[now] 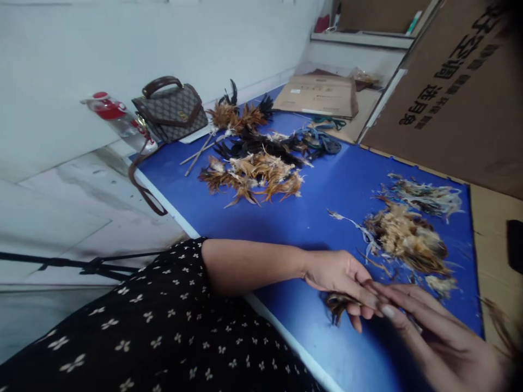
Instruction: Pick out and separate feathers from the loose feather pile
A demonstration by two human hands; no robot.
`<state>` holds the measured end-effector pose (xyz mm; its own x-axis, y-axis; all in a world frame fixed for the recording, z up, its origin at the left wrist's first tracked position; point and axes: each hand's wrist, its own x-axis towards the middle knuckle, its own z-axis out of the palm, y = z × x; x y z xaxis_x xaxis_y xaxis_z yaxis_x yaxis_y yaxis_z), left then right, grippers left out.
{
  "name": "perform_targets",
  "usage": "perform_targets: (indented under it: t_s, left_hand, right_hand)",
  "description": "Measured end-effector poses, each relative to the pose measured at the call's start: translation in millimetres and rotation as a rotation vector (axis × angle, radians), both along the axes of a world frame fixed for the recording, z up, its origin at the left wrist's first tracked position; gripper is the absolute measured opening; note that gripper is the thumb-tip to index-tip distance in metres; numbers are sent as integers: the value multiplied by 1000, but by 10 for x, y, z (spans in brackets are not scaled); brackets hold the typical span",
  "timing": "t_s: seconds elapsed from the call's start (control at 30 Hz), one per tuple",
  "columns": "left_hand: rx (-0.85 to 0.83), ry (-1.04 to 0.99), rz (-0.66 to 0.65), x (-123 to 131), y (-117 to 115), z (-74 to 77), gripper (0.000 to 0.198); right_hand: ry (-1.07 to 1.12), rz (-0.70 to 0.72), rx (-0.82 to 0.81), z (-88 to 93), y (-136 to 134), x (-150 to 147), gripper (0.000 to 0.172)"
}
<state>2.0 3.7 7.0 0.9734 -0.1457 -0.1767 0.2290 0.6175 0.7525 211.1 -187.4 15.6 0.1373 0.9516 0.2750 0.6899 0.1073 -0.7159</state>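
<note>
Pinching a small bunch of dark brown feathers (pixel 338 304) between thumb and fingers, the left hand (pixel 341 275) rests low over the near edge of the blue table (pixel 327 190). The bunch sticks out below the palm, just above the table's surface, close to its white front rim. The right hand (pixel 441 337) comes in from the lower right with its fingers (pixel 402 305) stretched long and pressed together, their tips touching the fingertips of the left hand at the top of the bunch — whether they also grip the feathers I cannot tell.

Just beyond the hands, toward the right end of the table, lies a loose heap of pale tan feathers (pixel 406 237), with a thinner grey-white scatter (pixel 427 197) behind it. Well apart, near the middle of the table, a pile of orange-brown feather bundles (pixel 255 177) lies beside darker black ones (pixel 261 142), and thin sticks (pixel 200 152) poke out toward the far left corner. At that corner stands a patterned handbag (pixel 171 111) — its strap hangs over the table's edge — with a clear bottle with a red cap (pixel 116 117) lying next to it. A flat cardboard box (pixel 318 95) sits at the far end, and a large cardboard sheet (pixel 461 92) with printed characters leans along the right side.
</note>
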Motion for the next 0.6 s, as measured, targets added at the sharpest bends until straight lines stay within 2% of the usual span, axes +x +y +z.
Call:
perform_targets:
  t_s: [0.1,0.23,0.37,0.43,0.47,0.53,0.6]
  left_hand:
    - [-31,2,18,42,16,-22,60]
    - [-70,-25,-9,96,54,-57,57]
    - [-55,-47,17,132,107,-74,51]
    - [-26,-57,59,134,134,-63,48]
    - [-11,-61,59,129,145,-52,46]
    - [16,-77,2,111,161,-19,42]
    - [26,-107,-79,86,173,19,37]
  right_hand:
    - [-2,-68,-4,-78,10,-98,28]
    - [-21,-131,-39,-137,62,-38,26]
    - [-93,-38,-58,-11,285,106,23]
    - [-181,7,27,97,502,227,20]
    - [-251,31,124,147,632,288,20]
    - [-422,139,254,215,907,389,19]
    - [-572,306,233,231,1151,436,23]
